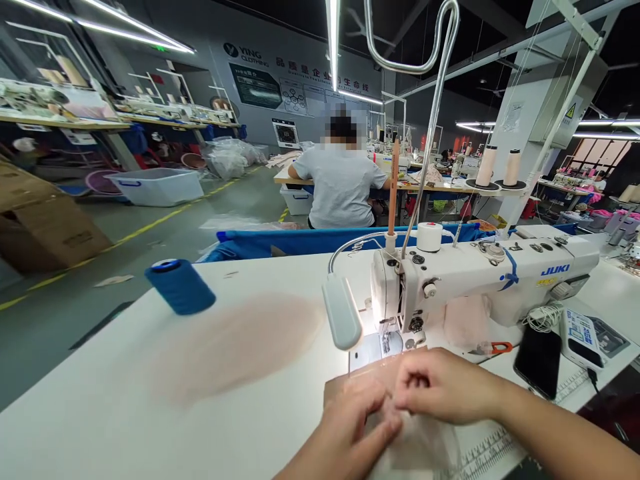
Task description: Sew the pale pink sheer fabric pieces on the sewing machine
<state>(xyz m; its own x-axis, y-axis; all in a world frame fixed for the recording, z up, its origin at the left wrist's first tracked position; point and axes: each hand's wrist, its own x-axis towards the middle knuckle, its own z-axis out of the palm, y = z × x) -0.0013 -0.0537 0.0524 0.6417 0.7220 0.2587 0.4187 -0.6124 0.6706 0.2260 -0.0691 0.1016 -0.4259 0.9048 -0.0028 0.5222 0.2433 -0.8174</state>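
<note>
**Both hands on a sheer pink piece, right in front of the Juki's foot**

So here's the setup. The left hand point(350, 427) and the right hand point(443, 387) are close together at the near edge of the white table point(100, 413), with their fingertips meeting. Both are closed in a pinch on the same pink fabric piece point(417, 450). The left has thumb and fingers pressed together on it, and the right has its fingers curled in over the top edge. The stuff is thin and see-through. It lies flat on the table under the hands, just in front of the lit needle plate, and its far end reaches up toward the presser foot. I honestly can't tell whether it's actually under the foot.

The sewing machine point(480, 273) sits right behind the hands, with its little gooseneck lamp point(343, 313) hanging beside the needle on the left.

Other bits around:
- a blue thread cone point(180, 287) lying on its side, well off to the left
- a blurry pink fabric pile point(240, 347) between that cone and the machine
- orange-handled snips point(500, 347) under the machine arm
- a dark phone point(539, 360) leaning by the control box point(580, 337) on the right

Past the table there's a person in a grey shirt point(343, 183), seated at another station with their back to the camera.
</note>
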